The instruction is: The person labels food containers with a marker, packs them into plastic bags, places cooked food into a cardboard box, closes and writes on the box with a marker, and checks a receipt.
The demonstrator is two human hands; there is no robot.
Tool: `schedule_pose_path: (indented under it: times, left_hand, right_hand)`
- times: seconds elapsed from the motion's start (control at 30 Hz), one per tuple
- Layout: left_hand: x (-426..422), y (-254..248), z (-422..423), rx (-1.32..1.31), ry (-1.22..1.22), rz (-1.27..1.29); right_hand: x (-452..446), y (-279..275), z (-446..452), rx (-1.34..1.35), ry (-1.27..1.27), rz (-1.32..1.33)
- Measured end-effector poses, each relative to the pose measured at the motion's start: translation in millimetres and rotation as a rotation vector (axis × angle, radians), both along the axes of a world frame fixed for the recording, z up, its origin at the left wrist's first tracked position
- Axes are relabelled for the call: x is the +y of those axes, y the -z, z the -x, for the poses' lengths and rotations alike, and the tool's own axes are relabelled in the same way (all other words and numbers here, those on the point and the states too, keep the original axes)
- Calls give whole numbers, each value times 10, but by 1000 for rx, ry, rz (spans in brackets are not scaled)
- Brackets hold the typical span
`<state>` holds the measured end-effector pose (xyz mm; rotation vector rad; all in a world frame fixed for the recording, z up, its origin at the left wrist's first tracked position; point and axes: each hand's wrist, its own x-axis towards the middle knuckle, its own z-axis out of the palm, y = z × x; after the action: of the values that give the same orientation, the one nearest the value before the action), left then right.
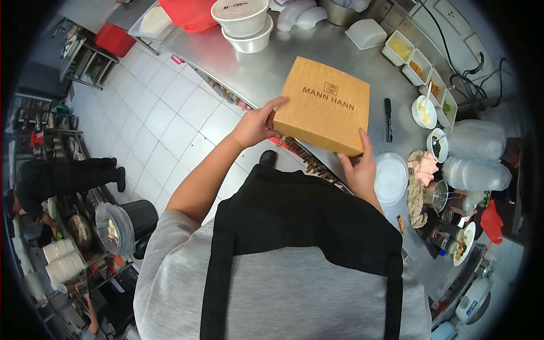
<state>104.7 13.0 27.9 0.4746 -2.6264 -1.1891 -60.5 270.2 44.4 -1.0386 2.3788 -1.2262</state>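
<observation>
A closed brown cardboard takeout box printed "MANN HANN" is held between my two hands at the edge of the steel counter. My left hand grips its near left corner, thumb and fingers on the side. At the near right corner, my right hand holds the box with the thumb in front and a finger along the side. Whether the box's underside rests on the counter is hidden. A black marker lies to the right of the box. Close to my right hand is a round translucent plastic lid.
Stacked lidded tubs and a red bag stand at the back left. White containers of toppings line the wall beside small bowls. A crumpled cloth lies right. Another person works at far left near a lined bin.
</observation>
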Motion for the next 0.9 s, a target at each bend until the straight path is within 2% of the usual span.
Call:
schedule_pose_path:
  times: [0.13,0.23,0.33,0.43,0.53,0.63,0.73,0.77,0.83,0.9]
  left_hand:
    - [47,-32,7,21,2,-54]
    - [31,-28,22,-34,9,-13]
    - [16,33,22,53,35,-78]
    - [-13,16,15,6,44,-93]
    - [-22,43,16,53,44,-74]
    - [10,26,2,-63,6,87]
    - [49,101,1,131,-13,422]
    - [59,73,22,136,41,343]
    - [101,78,107,249,112,368]
    - [145,76,177,298,150,383]
  right_hand:
    - [97,-18,33,224,-10,-18]
    - [103,-47,-34,228,-4,-63]
    - [75,-53,-87,215,18,-11]
    - [84,10,-55,249,10,-3]
    - [92,5,-110,321,-24,-39]
    - [103,95,-134,452,-34,-74]
    - [91,167,-248,8,181,182]
    - [106,358,-228,-97,233,367]
    - [201,753,-174,-227,316,401]
    - [194,793,-226,-269,429,452]
